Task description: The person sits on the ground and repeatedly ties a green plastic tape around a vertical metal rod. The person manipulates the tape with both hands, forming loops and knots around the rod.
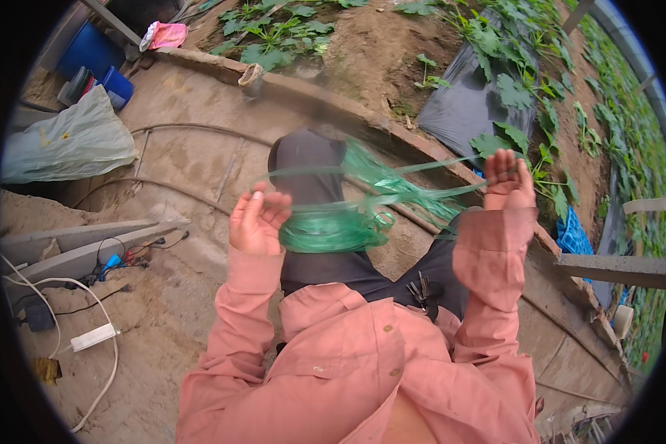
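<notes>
Strands of green plastic twine (433,193) stretch in front of me between my two raised hands. My left hand (260,219) has its thumb and fingertips together near one end of a thin strand, beside my left knee. Farther right, my right hand (506,180) is palm up with the fingers slightly curled; two strands run to it, and whether the fingers grip them is unclear. A thick band of the same twine, a green bundle (330,230), lies across my left thigh. More loose twine hangs between my knees. Some strands are blurred.
A low concrete curb (333,94) separates the walkway from leafy plants (513,91) and black plastic mulch (455,91). A hose (205,127) crosses the floor. At left are a whitish plastic sack (72,141), blue buckets (115,87), cables and a white power adapter (94,337).
</notes>
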A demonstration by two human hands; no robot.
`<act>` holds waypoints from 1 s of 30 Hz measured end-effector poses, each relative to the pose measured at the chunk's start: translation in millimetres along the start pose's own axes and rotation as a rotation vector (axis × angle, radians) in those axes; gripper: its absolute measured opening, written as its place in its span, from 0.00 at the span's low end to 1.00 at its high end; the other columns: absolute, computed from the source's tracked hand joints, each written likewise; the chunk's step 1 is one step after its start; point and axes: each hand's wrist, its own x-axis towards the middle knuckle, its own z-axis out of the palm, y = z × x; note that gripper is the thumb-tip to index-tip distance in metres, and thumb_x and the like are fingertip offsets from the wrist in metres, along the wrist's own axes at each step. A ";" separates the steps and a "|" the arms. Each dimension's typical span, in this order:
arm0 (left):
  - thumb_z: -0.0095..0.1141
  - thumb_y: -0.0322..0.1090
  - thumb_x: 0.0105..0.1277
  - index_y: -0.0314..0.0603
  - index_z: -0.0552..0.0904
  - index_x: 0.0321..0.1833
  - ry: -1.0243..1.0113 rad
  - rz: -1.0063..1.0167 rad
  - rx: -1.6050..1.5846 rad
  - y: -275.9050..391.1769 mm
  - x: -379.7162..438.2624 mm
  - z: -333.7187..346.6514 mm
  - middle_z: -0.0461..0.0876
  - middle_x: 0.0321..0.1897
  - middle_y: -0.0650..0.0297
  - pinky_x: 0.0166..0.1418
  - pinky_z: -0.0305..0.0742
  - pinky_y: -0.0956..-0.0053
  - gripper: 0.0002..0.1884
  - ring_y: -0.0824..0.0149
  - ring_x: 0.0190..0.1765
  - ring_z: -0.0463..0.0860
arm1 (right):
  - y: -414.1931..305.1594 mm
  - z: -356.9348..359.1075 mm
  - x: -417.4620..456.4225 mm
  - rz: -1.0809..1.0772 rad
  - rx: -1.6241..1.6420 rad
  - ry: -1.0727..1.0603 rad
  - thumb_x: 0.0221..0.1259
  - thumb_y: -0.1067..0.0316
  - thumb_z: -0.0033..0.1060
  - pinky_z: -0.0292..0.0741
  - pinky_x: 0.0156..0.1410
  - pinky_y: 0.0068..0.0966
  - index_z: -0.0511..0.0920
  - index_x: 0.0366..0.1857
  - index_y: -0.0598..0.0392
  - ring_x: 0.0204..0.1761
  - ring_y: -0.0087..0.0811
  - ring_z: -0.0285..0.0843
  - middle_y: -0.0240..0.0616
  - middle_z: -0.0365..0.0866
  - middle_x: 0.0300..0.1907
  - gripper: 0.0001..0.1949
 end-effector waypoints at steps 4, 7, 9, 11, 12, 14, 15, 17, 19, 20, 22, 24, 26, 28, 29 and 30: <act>0.49 0.36 0.79 0.42 0.78 0.57 0.134 0.065 -0.160 9.4 13.6 -28.9 0.86 0.41 0.59 0.53 0.84 0.61 0.11 0.58 0.48 0.87 | -50.5 -14.8 32.9 -0.196 0.038 0.092 0.81 0.62 0.40 0.75 0.76 0.44 0.77 0.54 0.68 0.68 0.46 0.77 0.51 0.82 0.60 0.18; 0.48 0.35 0.79 0.41 0.78 0.57 0.202 0.147 -0.271 20.2 25.8 -45.4 0.86 0.42 0.59 0.53 0.85 0.61 0.11 0.58 0.49 0.87 | -86.9 -41.5 61.3 -0.320 0.052 0.128 0.83 0.61 0.33 0.74 0.76 0.47 0.75 0.53 0.70 0.70 0.48 0.74 0.56 0.80 0.60 0.21; 0.45 0.34 0.79 0.39 0.79 0.54 0.208 0.213 -0.301 31.7 37.8 -65.3 0.86 0.44 0.58 0.57 0.85 0.59 0.10 0.57 0.53 0.86 | -125.1 -96.6 100.0 -0.353 0.069 0.112 0.83 0.59 0.33 0.76 0.74 0.47 0.76 0.50 0.69 0.67 0.47 0.77 0.53 0.83 0.56 0.21; 0.44 0.33 0.80 0.38 0.79 0.52 0.206 0.259 -0.356 49.5 51.9 -82.9 0.86 0.45 0.57 0.60 0.85 0.59 0.11 0.56 0.55 0.86 | -165.3 -124.4 116.7 -0.423 0.097 0.218 0.82 0.59 0.32 0.76 0.73 0.49 0.77 0.49 0.68 0.66 0.48 0.79 0.53 0.83 0.55 0.21; 0.44 0.33 0.80 0.37 0.79 0.52 0.244 0.321 -0.356 64.7 56.1 -97.7 0.86 0.45 0.56 0.61 0.85 0.58 0.11 0.55 0.56 0.86 | -175.2 -134.2 127.2 -0.438 0.116 0.265 0.82 0.60 0.32 0.76 0.73 0.49 0.77 0.48 0.67 0.65 0.49 0.80 0.53 0.83 0.55 0.21; 0.43 0.32 0.80 0.36 0.79 0.50 0.298 0.411 -0.374 84.4 74.2 -120.0 0.86 0.46 0.56 0.63 0.85 0.58 0.11 0.54 0.57 0.86 | -213.7 -165.5 138.9 -0.493 0.149 0.289 0.82 0.59 0.32 0.76 0.72 0.50 0.77 0.47 0.66 0.63 0.49 0.82 0.53 0.84 0.52 0.21; 0.43 0.32 0.80 0.36 0.79 0.50 0.254 0.432 -0.382 88.4 75.5 -120.8 0.86 0.47 0.55 0.63 0.85 0.58 0.10 0.54 0.58 0.85 | -223.8 -174.8 140.6 -0.518 0.166 0.304 0.82 0.59 0.32 0.77 0.72 0.50 0.77 0.47 0.66 0.61 0.50 0.83 0.52 0.85 0.51 0.21; 0.44 0.31 0.79 0.36 0.78 0.50 0.166 0.473 -0.397 98.4 72.8 -113.2 0.86 0.48 0.55 0.64 0.85 0.57 0.10 0.53 0.59 0.85 | -221.2 -172.9 134.3 -0.585 0.033 0.197 0.81 0.60 0.39 0.82 0.65 0.49 0.77 0.43 0.64 0.53 0.48 0.86 0.49 0.86 0.46 0.17; 0.44 0.31 0.79 0.36 0.78 0.51 0.178 0.424 -0.362 85.3 67.6 -89.7 0.85 0.50 0.52 0.65 0.84 0.57 0.09 0.53 0.61 0.83 | -192.2 -141.3 122.2 -0.560 -0.071 0.069 0.78 0.64 0.48 0.86 0.58 0.47 0.76 0.41 0.62 0.45 0.44 0.87 0.46 0.85 0.41 0.12; 0.44 0.31 0.79 0.36 0.78 0.51 0.168 0.386 -0.338 75.4 63.3 -80.2 0.85 0.51 0.51 0.66 0.84 0.57 0.09 0.53 0.62 0.83 | -171.2 -119.1 112.2 -0.537 -0.111 0.004 0.76 0.66 0.53 0.88 0.53 0.46 0.76 0.40 0.60 0.39 0.41 0.86 0.44 0.85 0.39 0.08; 0.43 0.31 0.79 0.37 0.77 0.53 0.181 0.310 -0.302 50.7 53.7 -56.5 0.84 0.54 0.50 0.68 0.82 0.56 0.09 0.52 0.64 0.82 | -112.0 -43.1 66.1 -0.470 -0.100 0.035 0.73 0.69 0.60 0.82 0.36 0.31 0.77 0.43 0.55 0.25 0.28 0.73 0.38 0.80 0.31 0.04; 0.44 0.32 0.79 0.37 0.76 0.56 0.185 0.226 -0.274 21.5 47.5 -38.3 0.83 0.58 0.49 0.71 0.78 0.55 0.10 0.51 0.66 0.80 | -70.0 -1.0 29.2 -0.348 -0.232 -0.137 0.73 0.69 0.61 0.78 0.30 0.28 0.76 0.44 0.55 0.24 0.24 0.72 0.36 0.80 0.31 0.04; 0.46 0.35 0.79 0.37 0.75 0.60 0.153 0.142 -0.235 -0.5 40.9 -37.3 0.81 0.62 0.48 0.73 0.75 0.55 0.13 0.51 0.68 0.79 | -26.0 24.9 2.0 -0.302 -0.323 -0.302 0.75 0.69 0.58 0.78 0.26 0.26 0.78 0.44 0.56 0.20 0.22 0.72 0.36 0.81 0.30 0.04; 0.49 0.39 0.78 0.36 0.74 0.63 0.233 0.021 0.019 -4.8 34.4 -47.9 0.79 0.66 0.48 0.73 0.72 0.58 0.17 0.53 0.70 0.77 | 1.4 48.1 -31.9 -0.158 -0.426 -0.413 0.75 0.69 0.58 0.74 0.24 0.22 0.78 0.45 0.56 0.19 0.20 0.70 0.34 0.81 0.27 0.04; 0.50 0.41 0.78 0.35 0.73 0.65 0.270 -0.042 0.148 -7.7 31.0 -53.4 0.78 0.68 0.47 0.73 0.70 0.59 0.20 0.53 0.71 0.77 | 9.9 54.2 -43.8 -0.084 -0.466 -0.462 0.74 0.69 0.59 0.69 0.24 0.19 0.78 0.45 0.56 0.19 0.18 0.68 0.33 0.81 0.27 0.04; 0.54 0.47 0.77 0.33 0.76 0.63 0.276 -0.124 0.254 -4.2 29.5 -73.2 0.82 0.64 0.47 0.66 0.74 0.66 0.24 0.57 0.64 0.82 | 14.0 60.5 -54.5 0.009 -0.524 -0.496 0.74 0.68 0.60 0.68 0.26 0.18 0.78 0.45 0.56 0.21 0.17 0.68 0.31 0.80 0.27 0.05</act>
